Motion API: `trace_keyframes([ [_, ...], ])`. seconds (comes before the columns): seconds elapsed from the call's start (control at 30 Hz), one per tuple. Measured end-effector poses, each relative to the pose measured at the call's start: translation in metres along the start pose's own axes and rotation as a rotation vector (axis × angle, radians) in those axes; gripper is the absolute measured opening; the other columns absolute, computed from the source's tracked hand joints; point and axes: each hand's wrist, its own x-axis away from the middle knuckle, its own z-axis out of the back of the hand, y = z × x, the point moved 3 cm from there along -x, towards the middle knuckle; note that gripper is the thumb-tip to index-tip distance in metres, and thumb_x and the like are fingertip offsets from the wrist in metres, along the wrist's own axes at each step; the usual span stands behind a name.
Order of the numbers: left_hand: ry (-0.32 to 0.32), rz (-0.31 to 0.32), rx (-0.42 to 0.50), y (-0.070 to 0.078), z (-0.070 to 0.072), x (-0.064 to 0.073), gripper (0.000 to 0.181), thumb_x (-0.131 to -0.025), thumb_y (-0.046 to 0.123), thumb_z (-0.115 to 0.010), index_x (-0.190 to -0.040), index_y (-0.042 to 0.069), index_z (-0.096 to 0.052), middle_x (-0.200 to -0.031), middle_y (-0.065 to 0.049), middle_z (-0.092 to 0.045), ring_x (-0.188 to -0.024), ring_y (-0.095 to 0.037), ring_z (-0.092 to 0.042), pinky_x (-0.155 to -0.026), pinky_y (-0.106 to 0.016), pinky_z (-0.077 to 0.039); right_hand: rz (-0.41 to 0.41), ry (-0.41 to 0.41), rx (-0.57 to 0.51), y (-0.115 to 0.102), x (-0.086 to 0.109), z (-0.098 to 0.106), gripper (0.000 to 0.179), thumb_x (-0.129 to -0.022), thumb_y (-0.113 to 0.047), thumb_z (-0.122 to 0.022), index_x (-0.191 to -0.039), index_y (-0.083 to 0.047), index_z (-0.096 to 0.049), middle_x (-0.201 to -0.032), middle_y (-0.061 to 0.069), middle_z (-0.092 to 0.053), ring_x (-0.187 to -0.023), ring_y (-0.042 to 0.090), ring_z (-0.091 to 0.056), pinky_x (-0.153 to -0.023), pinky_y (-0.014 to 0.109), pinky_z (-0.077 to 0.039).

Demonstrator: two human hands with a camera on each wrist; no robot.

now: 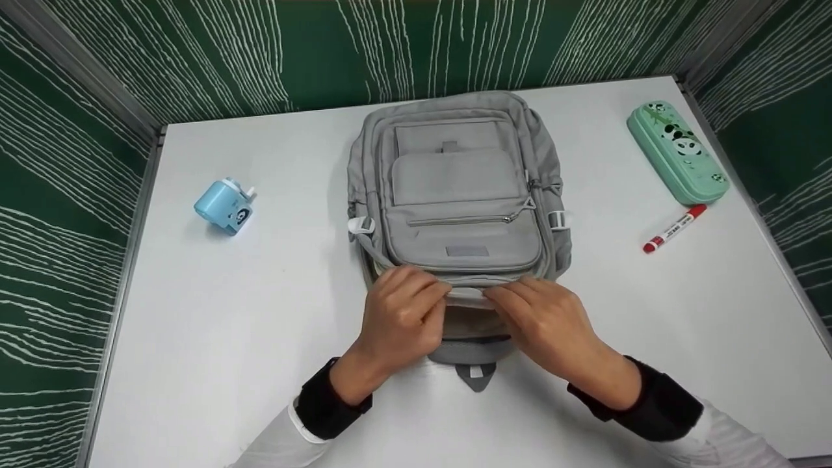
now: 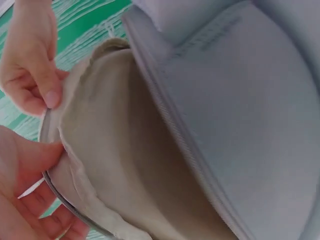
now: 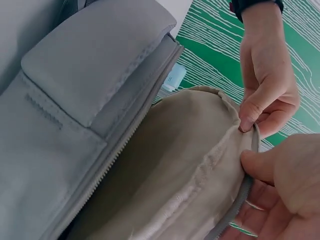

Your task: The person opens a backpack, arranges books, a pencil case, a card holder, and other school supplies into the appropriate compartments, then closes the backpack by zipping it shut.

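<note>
A grey backpack lies on the table, its top end toward me and its main compartment unzipped. My left hand pinches the zippered edge of the opening between thumb and fingers. Close beside it, my right hand pinches the same edge. Both wrist views look into the gaping compartment, where beige lining shows along the held edge. Across the gap runs the opposite zipper edge. The bottom of the compartment is in shadow. The hanging loop sticks out between my forearms.
A blue crank pencil sharpener stands on the white table at the left. At the far right lies a green panda pencil case, with a red-capped marker just in front of it. Green panels with white lines enclose the table.
</note>
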Motion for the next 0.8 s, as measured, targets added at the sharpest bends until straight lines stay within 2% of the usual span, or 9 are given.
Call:
trace_keyframes([
  [0.1, 0.023, 0.063, 0.035, -0.017, 0.004, 0.006, 0.021, -0.079, -0.002, -0.062, -0.091, 0.004, -0.079, -0.092, -0.01, -0.073, -0.088, -0.027, -0.068, -0.079, -0.041, -0.056, -0.025, 0.005, -0.03, 0.0, 0.002, -0.001, 0.03, -0.111, -0.014, -0.048, -0.101, -0.002, -0.074, -0.086, 0.005, -0.073, -0.072, 0.021, -0.069, -0.057, 0.036, -0.054],
  [0.17, 0.034, 0.165, 0.055, -0.036, 0.007, 0.01, 0.024, -0.081, -0.003, -0.059, -0.097, 0.0, -0.078, -0.102, -0.015, -0.072, -0.098, -0.031, -0.068, -0.084, -0.044, -0.056, -0.036, 0.012, -0.045, 0.0, 0.002, -0.001, 0.03, -0.111, -0.014, -0.049, -0.101, -0.002, -0.074, -0.085, 0.005, -0.073, -0.072, 0.021, -0.069, -0.057, 0.037, -0.055],
  [0.23, 0.018, 0.326, 0.081, -0.057, 0.009, 0.014, 0.029, -0.085, -0.004, -0.056, -0.107, -0.004, -0.075, -0.115, -0.021, -0.069, -0.111, -0.035, -0.065, -0.093, -0.048, -0.055, -0.04, 0.013, -0.047, 0.0, 0.003, 0.0, 0.03, -0.111, -0.014, -0.049, -0.1, -0.002, -0.074, -0.084, 0.004, -0.072, -0.071, 0.02, -0.069, -0.057, 0.037, -0.054],
  [0.27, -0.002, 0.434, 0.089, -0.07, 0.01, 0.016, 0.033, -0.087, -0.005, -0.054, -0.114, -0.005, -0.072, -0.123, -0.022, -0.066, -0.118, -0.036, -0.062, -0.097, -0.048, -0.053, -0.036, 0.013, -0.041, -0.001, 0.003, 0.0, 0.029, -0.111, -0.014, -0.05, -0.1, -0.003, -0.073, -0.083, 0.003, -0.071, -0.071, 0.02, -0.069, -0.057, 0.036, -0.054],
  [0.37, -0.106, 0.745, 0.103, -0.106, 0.009, 0.022, 0.047, -0.091, -0.005, -0.048, -0.136, -0.007, -0.06, -0.142, -0.023, -0.055, -0.137, -0.036, -0.05, -0.112, -0.048, -0.042, -0.03, 0.004, -0.022, -0.002, 0.003, 0.001, 0.027, -0.11, -0.015, -0.051, -0.099, -0.005, -0.073, -0.082, 0.001, -0.07, -0.07, 0.018, -0.068, -0.057, 0.035, -0.053],
  [0.43, -0.181, 0.897, 0.11, -0.126, 0.007, 0.025, 0.056, -0.091, -0.006, -0.045, -0.147, -0.007, -0.051, -0.149, -0.024, -0.05, -0.142, -0.036, -0.046, -0.117, -0.047, -0.037, -0.032, -0.007, -0.021, -0.003, 0.003, 0.001, 0.027, -0.11, -0.015, -0.05, -0.098, -0.005, -0.073, -0.082, 0.0, -0.07, -0.07, 0.018, -0.068, -0.057, 0.035, -0.053],
  [0.47, -0.212, 0.946, 0.115, -0.135, 0.005, 0.026, 0.059, -0.09, -0.007, -0.043, -0.149, -0.008, -0.047, -0.151, -0.024, -0.049, -0.143, -0.036, -0.044, -0.118, -0.046, -0.036, -0.034, -0.011, -0.022, -0.003, 0.003, 0.001, 0.028, -0.11, -0.015, -0.05, -0.098, -0.005, -0.073, -0.082, 0.001, -0.07, -0.071, 0.018, -0.068, -0.057, 0.035, -0.054],
  [0.57, -0.263, 0.975, 0.148, -0.15, 0.0, 0.027, 0.058, -0.09, -0.012, -0.043, -0.147, -0.012, -0.048, -0.148, -0.029, -0.052, -0.142, -0.04, -0.046, -0.118, -0.046, -0.037, -0.039, -0.017, -0.028, -0.004, 0.003, 0.001, 0.028, -0.11, -0.014, -0.05, -0.098, -0.004, -0.073, -0.083, 0.002, -0.071, -0.071, 0.019, -0.068, -0.058, 0.035, -0.054],
  [0.8, -0.287, 0.93, 0.162, -0.166, -0.014, 0.026, 0.042, -0.089, -0.015, -0.054, -0.13, -0.017, -0.061, -0.128, -0.03, -0.063, -0.127, -0.042, -0.059, -0.11, -0.046, -0.046, -0.067, -0.037, -0.065, -0.003, 0.006, 0.001, 0.029, -0.11, -0.013, -0.049, -0.101, -0.001, -0.074, -0.085, 0.006, -0.073, -0.072, 0.023, -0.068, -0.059, 0.04, -0.055],
])
